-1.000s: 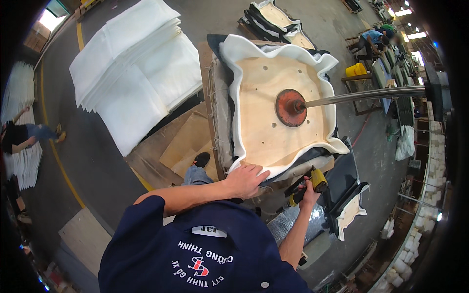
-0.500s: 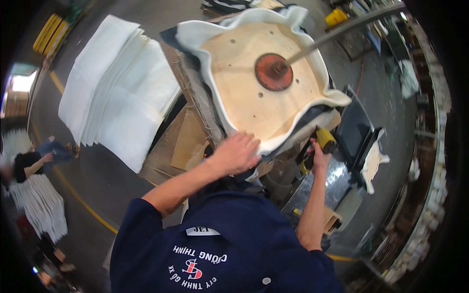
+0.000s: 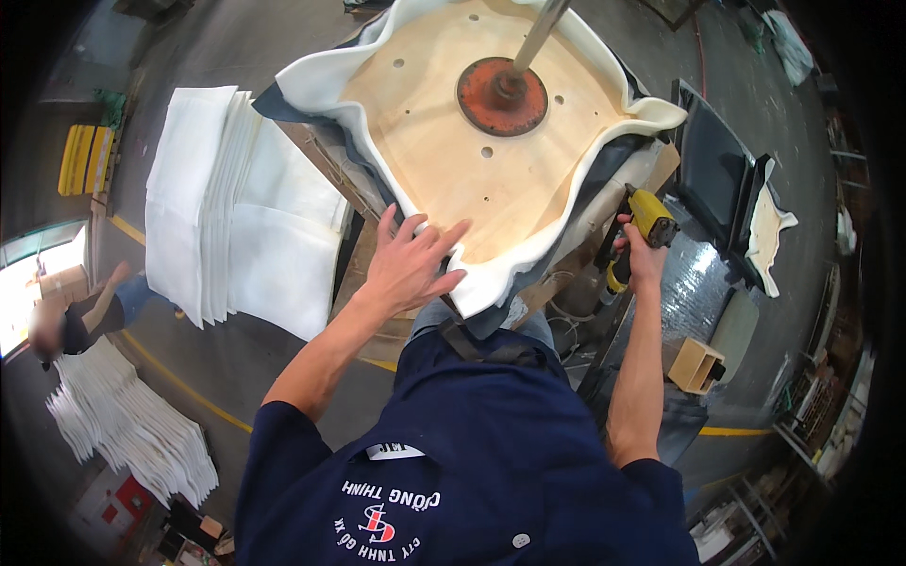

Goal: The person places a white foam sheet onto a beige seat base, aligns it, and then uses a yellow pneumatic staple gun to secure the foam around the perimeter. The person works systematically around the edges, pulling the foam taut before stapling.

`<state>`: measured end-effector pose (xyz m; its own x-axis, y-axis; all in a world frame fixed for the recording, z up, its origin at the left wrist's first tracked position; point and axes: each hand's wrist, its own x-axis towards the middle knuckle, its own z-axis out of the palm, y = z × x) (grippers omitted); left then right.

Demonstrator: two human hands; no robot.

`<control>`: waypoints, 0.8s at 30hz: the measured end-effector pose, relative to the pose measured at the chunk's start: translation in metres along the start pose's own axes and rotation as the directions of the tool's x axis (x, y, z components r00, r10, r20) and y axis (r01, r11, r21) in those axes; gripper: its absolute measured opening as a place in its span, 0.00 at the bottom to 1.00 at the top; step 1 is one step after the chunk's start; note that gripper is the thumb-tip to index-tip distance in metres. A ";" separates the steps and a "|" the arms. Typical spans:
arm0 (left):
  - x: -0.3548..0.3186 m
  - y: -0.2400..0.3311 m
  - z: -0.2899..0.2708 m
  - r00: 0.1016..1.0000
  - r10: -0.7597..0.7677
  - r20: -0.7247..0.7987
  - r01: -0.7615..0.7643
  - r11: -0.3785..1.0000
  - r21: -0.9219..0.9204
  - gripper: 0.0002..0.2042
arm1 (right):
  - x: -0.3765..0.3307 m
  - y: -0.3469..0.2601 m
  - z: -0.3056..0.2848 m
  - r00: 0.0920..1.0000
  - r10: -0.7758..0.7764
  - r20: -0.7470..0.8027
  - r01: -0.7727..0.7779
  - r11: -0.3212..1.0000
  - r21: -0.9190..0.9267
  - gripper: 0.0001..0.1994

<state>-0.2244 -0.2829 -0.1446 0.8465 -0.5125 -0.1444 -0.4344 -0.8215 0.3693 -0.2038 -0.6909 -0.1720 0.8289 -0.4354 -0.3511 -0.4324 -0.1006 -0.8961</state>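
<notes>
A plywood seat board (image 3: 472,141) lies face up under a round rust-red press disc (image 3: 502,96) on a metal rod. Thick white foam (image 3: 326,80) and dark fabric wrap up around the board's edges. My left hand (image 3: 408,262) lies flat, fingers spread, on the near corner of the foam and board. My right hand (image 3: 640,257) grips a yellow and black staple gun (image 3: 645,224) just off the right side of the workpiece, below the foam edge.
A stack of white foam sheets (image 3: 226,208) lies on the floor to the left. Black seat shells (image 3: 717,179) stand at the right, with a small wooden box (image 3: 696,364) below them. Another person (image 3: 85,316) crouches at far left near more white sheets (image 3: 132,424).
The view has swung closer over the workpiece. My left hand has moved up from the front edge onto the foam corner. My right hand still holds the staple gun at the right side.
</notes>
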 end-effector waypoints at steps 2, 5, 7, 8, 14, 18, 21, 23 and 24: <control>0.000 0.001 0.010 0.993 0.111 -0.028 -0.110 0.994 0.027 0.19 | -0.005 0.004 0.002 1.000 0.010 -0.011 -0.010 1.000 0.003 0.15; 0.000 -0.002 0.026 0.964 0.235 -0.123 -0.235 0.972 0.013 0.20 | 0.003 0.002 0.000 1.000 0.016 -0.005 -0.016 1.000 0.013 0.15; -0.001 0.002 0.024 0.956 0.254 -0.145 -0.261 0.965 -0.026 0.21 | 0.000 0.004 -0.002 1.000 0.027 -0.009 -0.027 0.999 0.023 0.14; 0.000 0.005 0.023 0.976 0.206 -0.064 -0.208 0.978 -0.021 0.21 | 0.000 0.007 -0.001 1.000 0.029 -0.011 -0.029 0.999 0.029 0.14; 0.072 0.102 0.009 0.988 0.018 -0.152 -0.038 0.991 -0.131 0.37 | -0.018 -0.006 0.010 0.998 -0.040 -0.040 0.042 0.997 0.066 0.14; 0.099 0.121 0.058 0.985 -0.071 -0.158 0.051 0.991 -0.126 0.30 | -0.078 -0.016 0.023 0.992 -0.048 0.119 0.027 0.985 0.170 0.17; 0.098 0.096 0.051 0.994 -0.074 -0.085 0.060 0.985 -0.162 0.19 | -0.112 0.012 0.033 0.986 0.011 0.164 -0.040 0.983 0.177 0.27; 0.096 0.083 0.040 0.999 -0.037 -0.033 0.032 0.987 -0.159 0.15 | -0.120 0.024 0.037 0.978 -0.113 0.175 0.110 0.994 0.027 0.37; 0.095 0.079 0.037 1.000 -0.014 -0.025 0.011 0.990 -0.138 0.14 | -0.120 0.023 0.039 0.977 -0.121 0.175 0.121 0.993 0.006 0.37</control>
<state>-0.1896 -0.4059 -0.1633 0.8598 -0.4946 -0.1270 -0.3789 -0.7846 0.4907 -0.3000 -0.6063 -0.1608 0.9241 -0.2573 -0.2824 -0.3264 -0.1474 -0.9337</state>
